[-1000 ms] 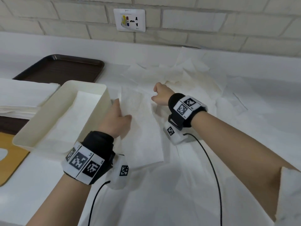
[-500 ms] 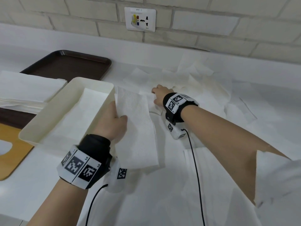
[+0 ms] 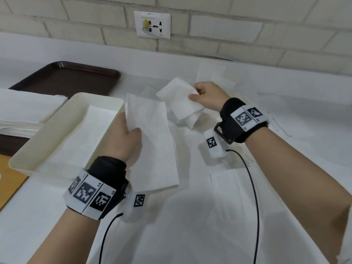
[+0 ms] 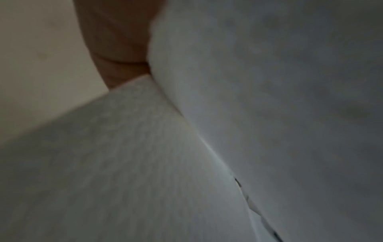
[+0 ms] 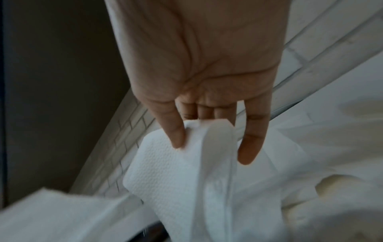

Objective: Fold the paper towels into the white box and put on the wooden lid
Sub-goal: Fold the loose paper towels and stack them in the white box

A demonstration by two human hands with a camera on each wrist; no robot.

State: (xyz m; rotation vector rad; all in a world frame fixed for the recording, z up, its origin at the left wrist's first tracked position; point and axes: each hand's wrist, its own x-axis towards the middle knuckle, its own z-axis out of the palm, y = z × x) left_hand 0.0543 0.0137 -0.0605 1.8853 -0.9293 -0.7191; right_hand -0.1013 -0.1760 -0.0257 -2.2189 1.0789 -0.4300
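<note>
A white box (image 3: 24, 155) sits at the left with a folded paper towel (image 3: 76, 134) lying flat inside it. My left hand (image 3: 126, 138) pinches a long folded paper towel (image 3: 152, 141) just right of the box's rim; the same towel (image 4: 124, 163) fills the left wrist view. My right hand (image 3: 205, 97) holds a second, loosely folded paper towel (image 3: 180, 99) lifted above the table, pinched between thumb and fingers (image 5: 176, 131). The towel (image 5: 172, 176) droops below the hand. A corner of the wooden lid (image 3: 9, 180) shows at the far left.
A dark brown tray (image 3: 64, 79) lies behind the box. A stack of paper towels (image 3: 22, 111) rests left of the box. Several loose towels (image 3: 219, 77) are scattered on the white table toward the brick wall. A wall socket (image 3: 152, 24) sits above.
My right hand was down on the scattered towels; now it has lifted one folded towel up and toward me. My left hand keeps its hold on the long towel beside the box.
</note>
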